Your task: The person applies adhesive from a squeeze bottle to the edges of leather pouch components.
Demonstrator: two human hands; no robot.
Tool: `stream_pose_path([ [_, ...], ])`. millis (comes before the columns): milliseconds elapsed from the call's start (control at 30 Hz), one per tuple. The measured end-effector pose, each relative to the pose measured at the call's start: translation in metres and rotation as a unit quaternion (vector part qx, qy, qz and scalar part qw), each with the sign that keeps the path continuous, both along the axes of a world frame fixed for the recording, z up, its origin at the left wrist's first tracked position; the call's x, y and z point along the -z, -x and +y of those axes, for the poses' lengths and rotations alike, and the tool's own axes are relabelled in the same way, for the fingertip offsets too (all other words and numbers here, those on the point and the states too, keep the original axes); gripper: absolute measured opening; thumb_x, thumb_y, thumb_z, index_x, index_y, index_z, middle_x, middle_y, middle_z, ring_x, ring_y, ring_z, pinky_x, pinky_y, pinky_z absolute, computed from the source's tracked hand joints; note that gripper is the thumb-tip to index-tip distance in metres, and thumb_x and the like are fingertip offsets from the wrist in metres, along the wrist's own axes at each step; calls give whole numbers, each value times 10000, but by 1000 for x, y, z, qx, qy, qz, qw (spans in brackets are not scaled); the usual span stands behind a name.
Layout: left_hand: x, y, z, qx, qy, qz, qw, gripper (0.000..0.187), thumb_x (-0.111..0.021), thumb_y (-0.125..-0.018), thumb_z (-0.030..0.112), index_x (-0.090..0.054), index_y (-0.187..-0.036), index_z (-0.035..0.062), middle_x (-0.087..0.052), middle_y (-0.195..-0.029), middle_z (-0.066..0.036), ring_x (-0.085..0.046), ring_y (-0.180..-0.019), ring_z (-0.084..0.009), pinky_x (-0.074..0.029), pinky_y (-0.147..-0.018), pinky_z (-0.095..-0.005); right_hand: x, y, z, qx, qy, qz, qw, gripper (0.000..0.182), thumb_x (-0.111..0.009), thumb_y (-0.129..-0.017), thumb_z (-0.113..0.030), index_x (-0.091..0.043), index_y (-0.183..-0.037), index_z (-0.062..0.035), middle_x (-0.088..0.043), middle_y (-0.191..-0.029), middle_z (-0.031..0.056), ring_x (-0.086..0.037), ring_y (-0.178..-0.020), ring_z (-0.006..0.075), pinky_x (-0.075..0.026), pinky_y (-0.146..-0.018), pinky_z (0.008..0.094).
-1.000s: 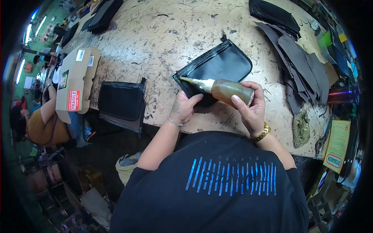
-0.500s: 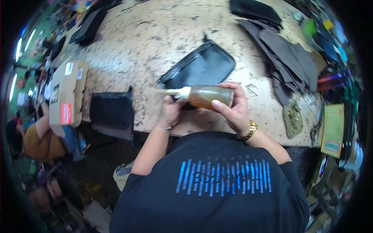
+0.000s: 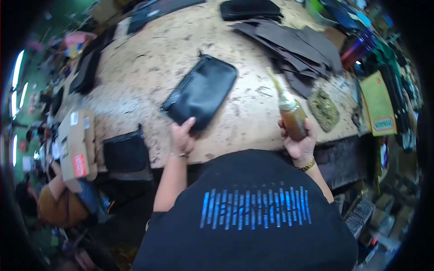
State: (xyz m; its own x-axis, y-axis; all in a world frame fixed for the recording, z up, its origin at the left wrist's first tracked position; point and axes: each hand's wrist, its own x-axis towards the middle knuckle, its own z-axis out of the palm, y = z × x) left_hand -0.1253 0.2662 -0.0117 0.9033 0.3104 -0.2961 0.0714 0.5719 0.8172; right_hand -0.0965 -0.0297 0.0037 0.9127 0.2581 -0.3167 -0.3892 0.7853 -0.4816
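In the head view a black zip pouch (image 3: 205,88) lies slanted on the worktable, its zipper along the upper left edge. My left hand (image 3: 182,137) is at its lower corner, thumb on top and the other fingers partly hidden, gripping the edge. Off to the right, my right hand (image 3: 300,143) is closed around a squeeze bottle (image 3: 294,119) of amber-brown liquid, apparently glue. The bottle stands tilted, its pale narrow nozzle pointing up and slightly left, apart from the pouch.
Dark cut pieces (image 3: 294,45) are piled at the right behind a crusty yellowish lump (image 3: 323,108). Another black pouch (image 3: 126,153) lies at the left front edge, near a cardboard box (image 3: 77,144). A seated person (image 3: 63,203) is at far left. Black goods (image 3: 250,9) sit at the back.
The bottle has gone from lying sideways between both hands to near upright in my right hand, farther right. My left hand has left the nozzle and taken the pouch's corner.
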Motion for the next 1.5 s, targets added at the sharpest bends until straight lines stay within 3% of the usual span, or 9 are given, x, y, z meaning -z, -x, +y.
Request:
stream_pose_path([
  [133,1,0,-4,19,-31,-55,998,259,-481,-763,-4,-491,-1019,33,-551,-961,-71,-556,-853,-179,-467,-747,-318,-6,-1,28,-101,-41,9,994,450,-446,-770,-382,-479,-1061,-39,-556,-927,117,-532,-862,244,-402,-690,292],
  [267,-22,-3,-6,-28,-85,-140,986,194,-486,-801,62,-513,-985,6,-569,-930,-63,-558,-826,-168,-449,-735,-284,-36,-2,55,-102,80,-58,990,389,-521,-745,-269,-446,-1066,-62,-529,-939,90,-525,-824,193,-418,-672,275],
  [333,-66,3,2,-48,-436,-89,894,197,-488,-800,72,-521,-972,-18,-582,-851,-115,-566,-780,-183,-439,-695,-276,-73,-6,61,-50,162,-215,962,393,-558,-698,-119,-409,-1057,-64,-490,-971,69,-506,-812,149,-432,-646,261],
  [367,-87,4,6,-60,-429,-88,897,197,-488,-800,72,-521,-972,-18,-582,-851,-115,-566,-780,-183,-439,-695,-276,-84,-12,57,-32,199,-285,937,403,-553,-676,-93,-411,-1051,-54,-480,-982,77,-491,-846,151,-419,-706,264],
  [433,-126,5,17,-82,-645,-167,742,189,-497,-771,50,-533,-938,-31,-572,-799,-168,-568,-720,-264,-450,-645,-302,-119,-20,48,39,264,-410,872,489,-583,-637,-51,-389,-1085,-30,-459,-1010,75,-464,-937,165,-349,-854,277],
  [633,-181,-5,30,-123,-753,-229,605,241,-540,-688,27,-551,-925,-16,-565,-767,-161,-562,-683,-286,-462,-599,-336,-195,-4,67,166,351,-533,752,562,-686,-623,-71,-382,-1092,-4,-457,-1018,92,-476,-927,165,-384,-826,274],
  [700,-184,-8,31,-114,-764,-229,592,244,-544,-682,32,-556,-922,-10,-566,-763,-156,-564,-676,-280,-464,-599,-334,-197,1,72,200,404,-540,710,569,-702,-619,-80,-387,-1087,-7,-459,-1014,90,-478,-916,158,-389,-815,264],
  [1067,-179,-11,35,-70,-783,-179,591,178,-509,-715,79,-572,-867,11,-567,-741,-138,-567,-618,-276,-471,-568,-338,-177,2,92,162,391,-501,755,516,-695,-633,-49,-406,-1058,-12,-466,-959,54,-486,-850,108,-412,-740,216],
  [1500,-185,-16,30,-49,-778,-174,602,166,-507,-713,73,-574,-845,-2,-561,-714,-140,-564,-630,-280,-467,-576,-334,-174,1,89,205,479,-546,656,533,-705,-628,-63,-395,-1059,-14,-446,-1002,85,-475,-891,133,-414,-771,237],
])
